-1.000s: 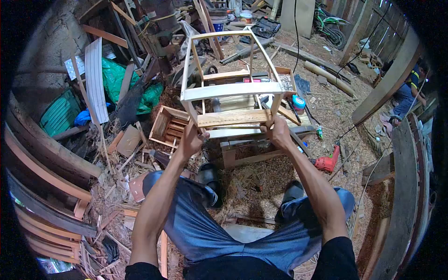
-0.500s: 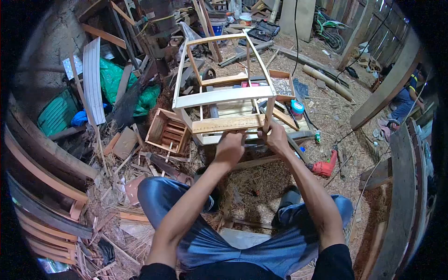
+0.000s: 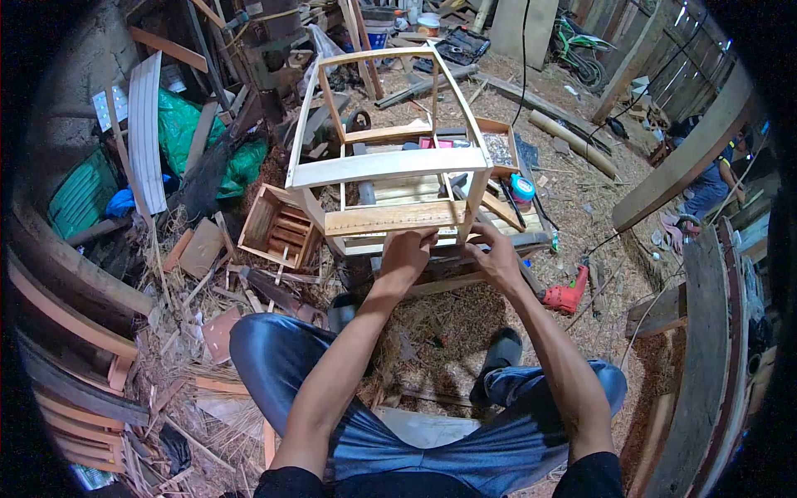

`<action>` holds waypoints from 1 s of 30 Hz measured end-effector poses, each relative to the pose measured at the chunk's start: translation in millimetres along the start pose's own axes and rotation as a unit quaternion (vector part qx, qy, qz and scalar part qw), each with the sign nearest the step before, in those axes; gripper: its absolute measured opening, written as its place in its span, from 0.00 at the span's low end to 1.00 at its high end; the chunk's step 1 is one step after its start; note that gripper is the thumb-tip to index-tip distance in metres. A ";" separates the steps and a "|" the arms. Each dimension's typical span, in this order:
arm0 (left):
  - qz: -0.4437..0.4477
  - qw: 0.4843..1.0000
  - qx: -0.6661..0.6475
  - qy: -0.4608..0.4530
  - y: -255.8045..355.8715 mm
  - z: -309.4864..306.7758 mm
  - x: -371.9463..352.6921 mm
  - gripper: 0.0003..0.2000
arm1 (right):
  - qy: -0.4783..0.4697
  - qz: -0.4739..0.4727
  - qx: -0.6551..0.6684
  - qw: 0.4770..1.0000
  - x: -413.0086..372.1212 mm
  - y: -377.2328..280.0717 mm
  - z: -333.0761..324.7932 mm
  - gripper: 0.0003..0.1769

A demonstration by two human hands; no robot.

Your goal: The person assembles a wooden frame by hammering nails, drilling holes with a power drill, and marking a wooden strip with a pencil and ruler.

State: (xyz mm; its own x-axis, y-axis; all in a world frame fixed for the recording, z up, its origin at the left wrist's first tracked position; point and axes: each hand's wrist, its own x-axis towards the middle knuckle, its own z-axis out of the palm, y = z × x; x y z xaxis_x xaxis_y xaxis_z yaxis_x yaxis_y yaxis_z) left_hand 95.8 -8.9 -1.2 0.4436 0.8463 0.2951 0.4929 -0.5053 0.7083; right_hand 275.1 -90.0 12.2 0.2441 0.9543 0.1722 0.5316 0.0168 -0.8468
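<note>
A light wooden frame [image 3: 390, 168] of joined bars and posts stands in front of me on a low work surface. Across its near side lies a pale wooden slat [image 3: 395, 218] with a row of small dark marks along it. My left hand [image 3: 405, 256] is closed at the slat's lower edge, right of its middle; its fingertips are partly hidden. My right hand [image 3: 496, 256] has its fingers bent around the lower end of the frame's near right post [image 3: 474, 199]. Its exact contact is hard to see.
A wooden crate [image 3: 278, 228] sits left of the frame. To the right are a blue-lidded tub [image 3: 521, 190], a shallow wooden box [image 3: 499, 149] and a red power tool [image 3: 567, 290]. Wood shavings cover the floor. Another person [image 3: 714, 178] is at the far right.
My view has shifted slightly, and the frame appears a little farther left. My right hand's fingers have loosened and slid lower on the near right post. My left hand stays by the slat.
</note>
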 end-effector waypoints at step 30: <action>0.119 0.988 0.004 0.102 1.9 1.6 -1.2 0.07 | -0.015 0.020 -0.120 0.992 3.2 -9.3 -5.8 0.15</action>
State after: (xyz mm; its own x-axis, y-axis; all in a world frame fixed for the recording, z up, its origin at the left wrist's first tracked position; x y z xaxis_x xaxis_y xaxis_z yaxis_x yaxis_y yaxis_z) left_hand 97.4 -11.1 -1.2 0.3886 0.7190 0.5761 0.3984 -0.6950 0.5986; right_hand 275.7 -88.9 23.5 0.2470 0.9612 0.1225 0.7003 -0.0898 -0.7081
